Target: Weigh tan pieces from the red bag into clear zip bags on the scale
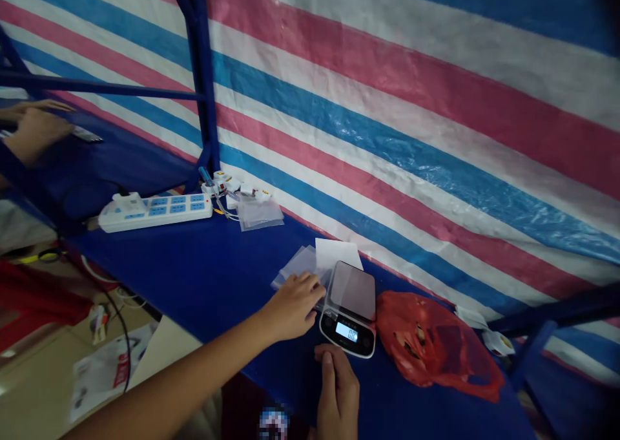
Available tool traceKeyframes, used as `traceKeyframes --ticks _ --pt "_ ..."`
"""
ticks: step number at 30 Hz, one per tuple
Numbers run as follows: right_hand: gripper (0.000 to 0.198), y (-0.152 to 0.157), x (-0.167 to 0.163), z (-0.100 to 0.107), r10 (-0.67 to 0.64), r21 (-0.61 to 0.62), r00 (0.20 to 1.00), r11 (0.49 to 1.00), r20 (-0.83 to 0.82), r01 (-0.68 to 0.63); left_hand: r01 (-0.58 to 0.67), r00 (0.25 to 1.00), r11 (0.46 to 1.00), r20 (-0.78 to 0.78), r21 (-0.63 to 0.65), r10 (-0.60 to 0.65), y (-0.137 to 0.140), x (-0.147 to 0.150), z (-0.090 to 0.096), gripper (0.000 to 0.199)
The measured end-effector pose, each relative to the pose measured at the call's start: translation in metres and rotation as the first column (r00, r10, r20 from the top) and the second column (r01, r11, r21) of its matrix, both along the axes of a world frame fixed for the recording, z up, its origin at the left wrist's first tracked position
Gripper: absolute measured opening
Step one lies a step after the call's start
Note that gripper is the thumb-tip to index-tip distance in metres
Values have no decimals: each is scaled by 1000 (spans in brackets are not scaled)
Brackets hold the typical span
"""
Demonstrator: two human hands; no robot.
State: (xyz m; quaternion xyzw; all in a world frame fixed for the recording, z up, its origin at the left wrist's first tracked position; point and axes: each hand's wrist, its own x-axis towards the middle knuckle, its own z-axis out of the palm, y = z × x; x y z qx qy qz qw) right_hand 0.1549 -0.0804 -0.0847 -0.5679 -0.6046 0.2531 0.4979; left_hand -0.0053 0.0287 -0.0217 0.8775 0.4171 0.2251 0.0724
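My left hand (294,304) is at the left side of a small digital scale (352,346), its fingers bent and closed on the edge of a clear plastic bag (335,293) that lies partly over the weighing plate. The lit display reads about 0.8. More clear bags (301,263) lie flat just behind that hand, beside a white sheet of paper (338,252). In front of the scale, my right hand (338,388) is closed, thumb against the curled fingers; whatever may be inside them is hidden.
A red plastic bag (431,340) with dark items inside sits right of the scale. Toward the back left are a power strip (157,212), several white pieces with cables (227,185) and another stack of clear bags (260,214). At far left, another person's hands (36,130) hold thin items.
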Motion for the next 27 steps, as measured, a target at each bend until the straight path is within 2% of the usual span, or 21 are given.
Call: traceKeyframes --ticks 3,6,9,11,16,19,23,27 --pt "32 1 0 0 37 20 999 999 14 -37 -8 991 995 -133 100 21 4 12 -4 13" --pt "32 0 -1 3 45 37 999 998 4 -45 -34 986 978 -150 203 65 9 -6 5 18" --pt "31 -2 -1 4 37 36 999 999 -15 -37 -79 982 960 -144 268 121 5 -49 15 23" --pt "31 -4 -1 3 39 13 999 999 -19 -39 -134 976 958 -136 252 172 -2 -88 12 27" --pt "32 -4 2 1 61 -10 998 998 8 -61 -341 921 932 -154 126 358 -31 -180 -23 33" --pt "35 -3 2 3 78 -17 996 997 36 -77 -470 875 878 -82 92 477 -43 -210 -34 39" --pt "38 -2 -2 8 33 -13 997 999 64 -32 -587 810 806 64 78 583 -46 -215 -25 40" --pt "39 -2 -5 9 23 21 995 999 95 -25 -615 787 784 104 81 608 -33 -187 -11 45"
